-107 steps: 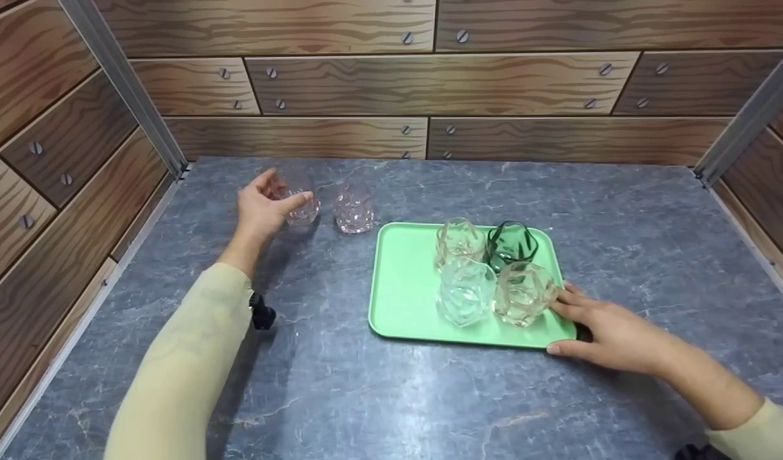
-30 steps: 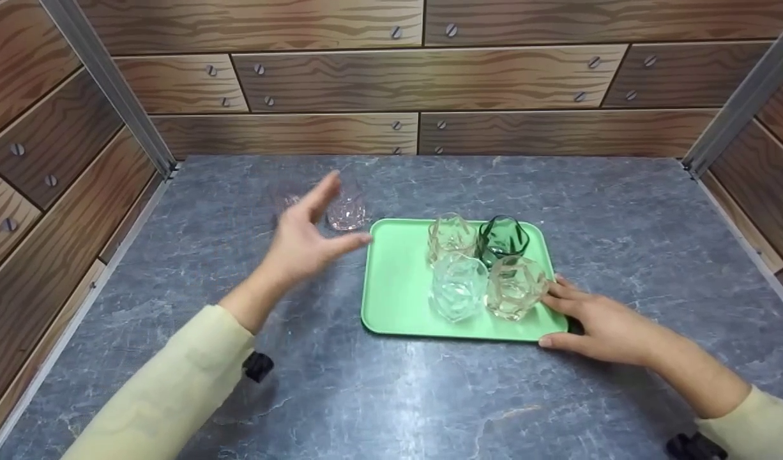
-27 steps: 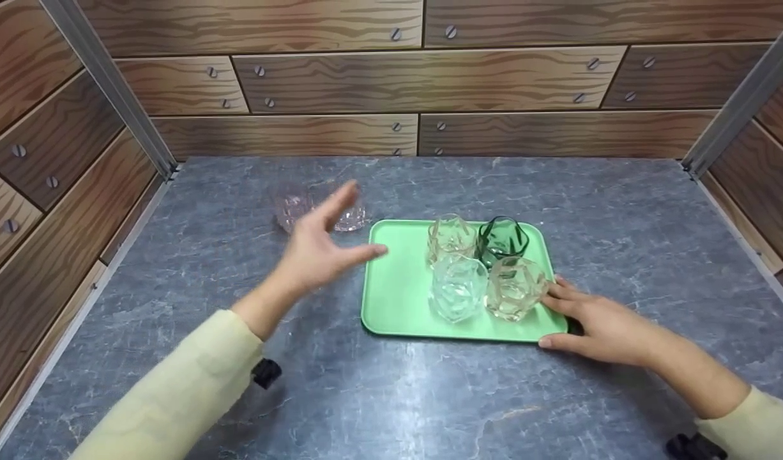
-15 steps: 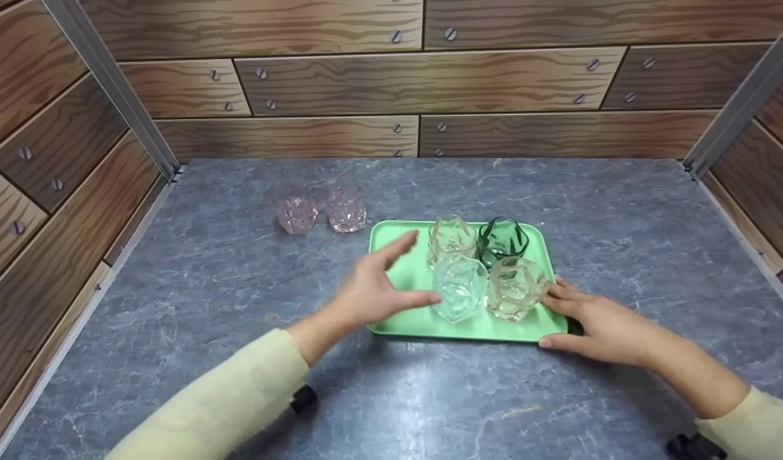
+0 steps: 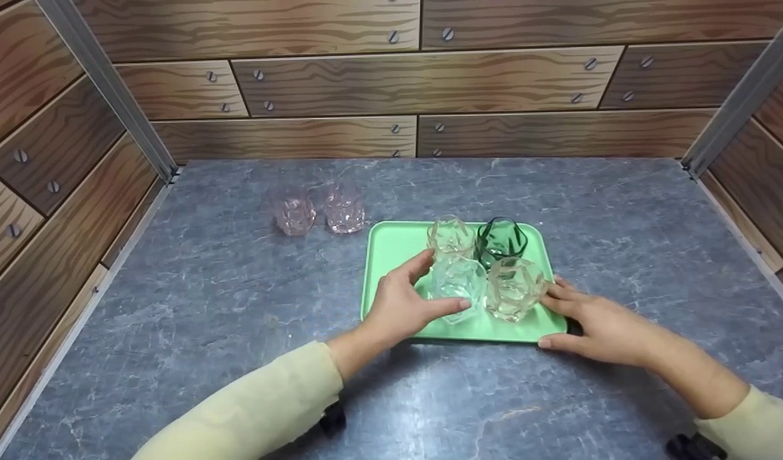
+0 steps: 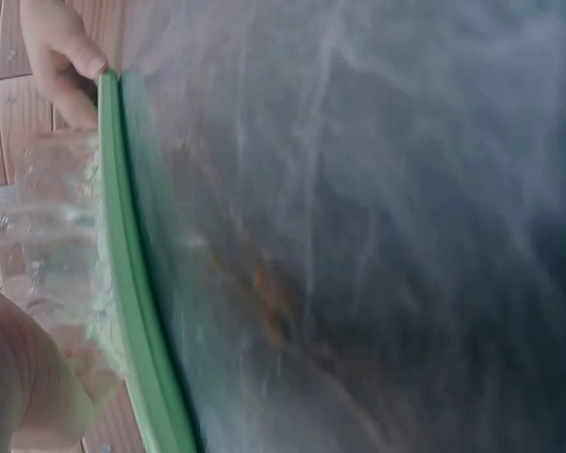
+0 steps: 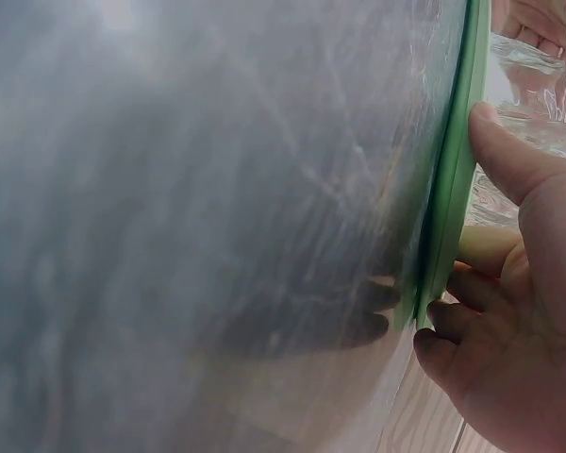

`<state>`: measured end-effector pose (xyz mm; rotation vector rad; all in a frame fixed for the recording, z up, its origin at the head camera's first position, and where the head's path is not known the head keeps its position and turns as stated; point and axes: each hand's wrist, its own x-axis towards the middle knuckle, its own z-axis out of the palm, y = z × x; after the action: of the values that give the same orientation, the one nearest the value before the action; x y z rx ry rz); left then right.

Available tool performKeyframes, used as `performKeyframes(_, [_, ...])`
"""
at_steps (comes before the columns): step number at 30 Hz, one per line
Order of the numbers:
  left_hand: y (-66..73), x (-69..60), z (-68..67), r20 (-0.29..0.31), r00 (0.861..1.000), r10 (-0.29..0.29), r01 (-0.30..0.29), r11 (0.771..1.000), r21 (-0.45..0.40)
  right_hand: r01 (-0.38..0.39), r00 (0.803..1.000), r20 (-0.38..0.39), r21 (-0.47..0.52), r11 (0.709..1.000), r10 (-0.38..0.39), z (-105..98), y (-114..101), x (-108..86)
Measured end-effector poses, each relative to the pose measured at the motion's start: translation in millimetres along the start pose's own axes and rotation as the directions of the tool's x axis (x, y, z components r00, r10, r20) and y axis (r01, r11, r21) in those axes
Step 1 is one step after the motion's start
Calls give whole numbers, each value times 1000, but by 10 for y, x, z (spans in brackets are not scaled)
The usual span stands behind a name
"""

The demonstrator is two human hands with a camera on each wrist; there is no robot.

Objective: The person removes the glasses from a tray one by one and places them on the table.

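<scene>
A green tray (image 5: 391, 239) bears several faceted glasses. My left hand (image 5: 401, 306) is round the near-left clear glass (image 5: 452, 281), thumb across its front and forefinger at its back left; the glass stands on the tray. Right of it is a pale amber glass (image 5: 513, 294). Behind them stand another pale amber glass (image 5: 452, 235) and a dark green glass (image 5: 503, 239). My right hand (image 5: 605, 329) grips the tray's near-right corner; in the right wrist view its thumb (image 7: 514, 156) lies on the rim, the other fingers curled at the edge.
Two pinkish glasses, a left one (image 5: 296, 214) and a right one (image 5: 345, 211), stand on the grey marbled table (image 5: 238, 287) at the back left, off the tray. Wood-patterned walls (image 5: 340, 83) enclose the table at the back and sides.
My left hand has left the left pinkish glass at the back left and come right and nearer, over the tray to the clear glass. My right hand has stayed at the tray's corner.
</scene>
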<state>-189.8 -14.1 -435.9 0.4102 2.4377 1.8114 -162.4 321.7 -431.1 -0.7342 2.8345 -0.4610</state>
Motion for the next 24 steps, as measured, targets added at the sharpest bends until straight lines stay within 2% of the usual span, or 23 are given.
performKeyframes(11, [8, -30, 203, -92, 995, -27, 30, 999, 34, -4, 1000, 6, -3, 1000, 4, -5, 1, 5])
performKeyframes(19, [27, -15, 293, -159, 987, 11, 7, 994, 113, 3, 1000, 3, 15, 1000, -3, -8, -4, 0])
performKeyframes(24, [28, -11, 323, -168, 986, 20, -1, 994, 109, -16, 1000, 19, 8, 1000, 16, -11, -3, -3])
